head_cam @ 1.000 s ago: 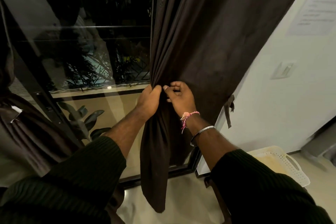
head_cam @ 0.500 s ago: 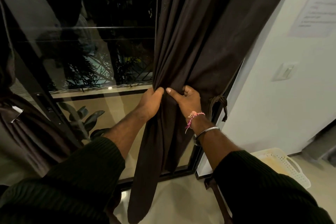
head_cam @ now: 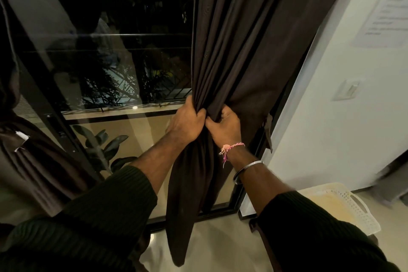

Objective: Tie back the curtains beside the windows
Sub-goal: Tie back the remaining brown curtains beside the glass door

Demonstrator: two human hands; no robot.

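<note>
- Head view is showing two hands working on one dark brown curtain, which is hanging at the right side of the window, next to the white wall.
- Left hand is gripping the bunched folds, fingers curled round the cloth.
- Right hand is clutching the same gather just beside it, the two hands touching.
- One fabric tie-back is dangling loose at the curtain's right edge, near the wall.
- A second curtain is hanging gathered at the far left.
- Two bands are sitting on the right wrist: one pink thread, one metal bangle.
- One white basket is resting on the floor, lower right.
</note>
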